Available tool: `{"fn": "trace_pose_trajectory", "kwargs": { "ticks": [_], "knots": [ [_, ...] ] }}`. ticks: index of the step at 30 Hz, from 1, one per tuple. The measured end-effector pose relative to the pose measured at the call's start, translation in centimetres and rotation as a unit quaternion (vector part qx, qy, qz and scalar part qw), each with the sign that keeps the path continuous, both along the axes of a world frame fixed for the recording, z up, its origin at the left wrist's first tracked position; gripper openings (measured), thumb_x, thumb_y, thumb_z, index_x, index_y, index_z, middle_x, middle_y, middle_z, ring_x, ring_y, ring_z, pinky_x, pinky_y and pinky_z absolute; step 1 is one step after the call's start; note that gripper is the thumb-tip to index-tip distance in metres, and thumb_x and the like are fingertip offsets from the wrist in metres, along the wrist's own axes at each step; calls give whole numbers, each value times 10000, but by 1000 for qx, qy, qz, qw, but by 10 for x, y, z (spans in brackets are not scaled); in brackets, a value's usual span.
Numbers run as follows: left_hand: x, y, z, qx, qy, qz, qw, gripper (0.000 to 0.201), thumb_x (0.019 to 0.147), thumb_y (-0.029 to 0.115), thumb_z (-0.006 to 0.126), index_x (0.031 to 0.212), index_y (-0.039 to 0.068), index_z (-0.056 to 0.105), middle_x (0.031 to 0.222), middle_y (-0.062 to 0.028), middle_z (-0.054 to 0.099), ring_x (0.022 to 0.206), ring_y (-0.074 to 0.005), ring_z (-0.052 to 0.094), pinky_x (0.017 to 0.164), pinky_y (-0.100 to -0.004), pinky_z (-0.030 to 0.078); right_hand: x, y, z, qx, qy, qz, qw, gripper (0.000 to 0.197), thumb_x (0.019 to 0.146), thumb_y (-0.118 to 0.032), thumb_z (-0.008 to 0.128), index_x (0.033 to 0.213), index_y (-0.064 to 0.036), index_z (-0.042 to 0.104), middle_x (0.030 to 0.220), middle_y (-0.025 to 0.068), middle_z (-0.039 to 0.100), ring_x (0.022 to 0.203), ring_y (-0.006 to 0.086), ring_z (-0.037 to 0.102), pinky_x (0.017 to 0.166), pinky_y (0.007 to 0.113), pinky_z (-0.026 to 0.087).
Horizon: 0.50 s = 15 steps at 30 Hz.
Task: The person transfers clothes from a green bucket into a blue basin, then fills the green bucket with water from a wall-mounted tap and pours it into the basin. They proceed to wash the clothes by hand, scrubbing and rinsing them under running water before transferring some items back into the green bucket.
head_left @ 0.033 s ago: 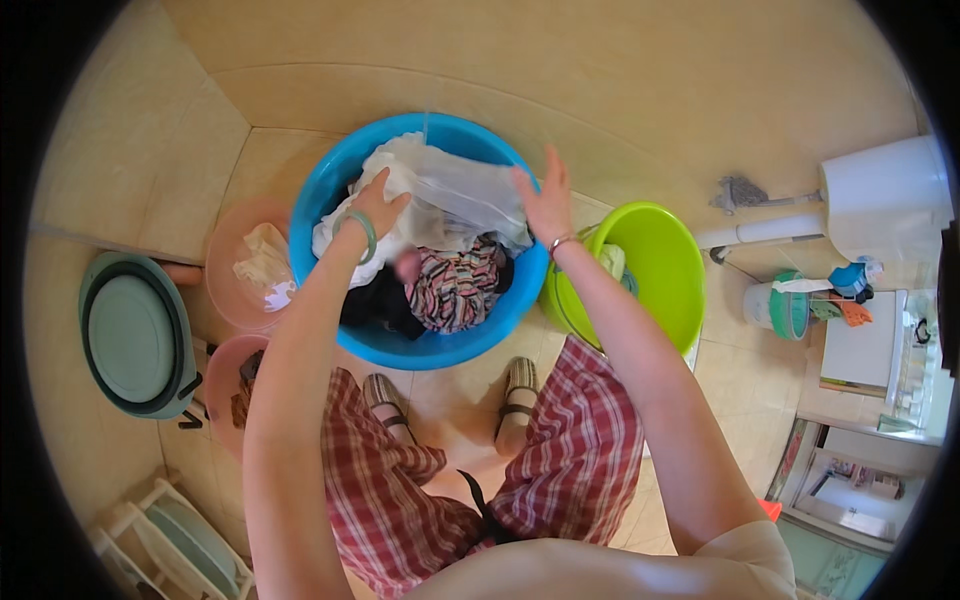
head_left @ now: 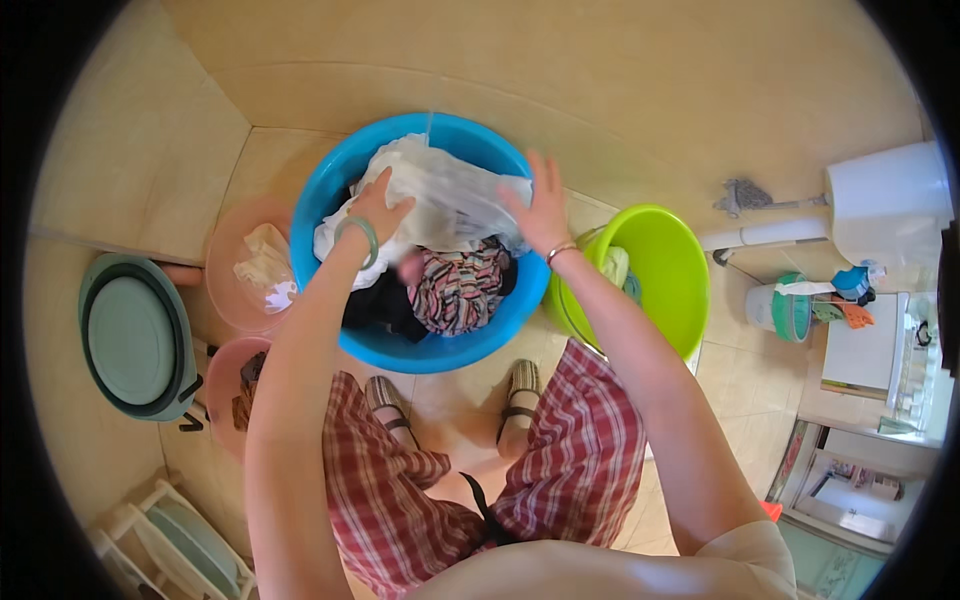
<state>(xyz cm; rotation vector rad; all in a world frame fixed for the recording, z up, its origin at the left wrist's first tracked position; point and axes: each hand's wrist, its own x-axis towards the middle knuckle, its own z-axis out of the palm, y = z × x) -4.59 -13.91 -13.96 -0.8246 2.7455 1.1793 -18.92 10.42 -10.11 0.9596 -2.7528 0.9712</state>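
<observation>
A large round blue basin [head_left: 312,205] on the tiled floor holds laundry. White cloth [head_left: 440,195], sheer and pale on its right part, lies across the top. Below it show a striped multicoloured garment [head_left: 460,290] and black cloth [head_left: 385,308]. My left hand [head_left: 375,215], a green bangle at its wrist, rests at the left of the white cloth, thumb and fingers apart. At the basin's right rim, my right hand [head_left: 540,208] has its fingers stretched out and slightly blurred, with the thumb side by the cloth's right end.
Right of the basin stands a lime-green bucket [head_left: 685,270] with some cloth inside. Pink basins [head_left: 222,270] with fabric sit to the left, near a grey-green folding basin [head_left: 135,340] against the wall. A white pipe [head_left: 775,230] and toilet brush [head_left: 742,197] are farther right.
My right hand has shifted slightly left and its fingers have spread a little beside the white cloth. My left hand stays nearly in place.
</observation>
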Motion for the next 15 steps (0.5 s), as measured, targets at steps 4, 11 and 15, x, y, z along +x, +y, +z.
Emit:
{"fn": "trace_pose_trajectory", "kwargs": {
  "ticks": [4, 11, 15],
  "knots": [
    [-5, 44, 22, -105, -199, -54, 973, 917, 759, 588, 622, 1472, 381, 83, 1551, -107, 96, 1411, -346, 152, 1030, -668, 208, 15, -18, -17, 172, -50, 157, 971, 683, 817, -524, 598, 1413, -323, 331, 1518, 157, 176, 1372, 435, 173, 1022, 625, 280],
    [40, 33, -27, -135, -155, -70, 976, 813, 850, 460, 590, 1480, 343, 90, 1456, -178, 324, 1294, -365, 386, 963, -557, 346, -26, -60, -110, 318, -249, 49, 913, 496, 945, -504, 307, 1344, -240, 438, 1289, 163, 525, 1151, 354, 531, 919, 510, 433],
    [58, 23, -40, -168, -161, -118, 965, 761, 877, 445, 551, 1481, 332, 102, 1452, -186, 318, 1242, -382, 440, 954, -558, 362, -54, -76, -136, 396, -221, 20, 891, 513, 969, -461, 241, 1216, -141, 558, 1150, 158, 627, 1054, 349, 600, 888, 477, 457]
  ]
}}
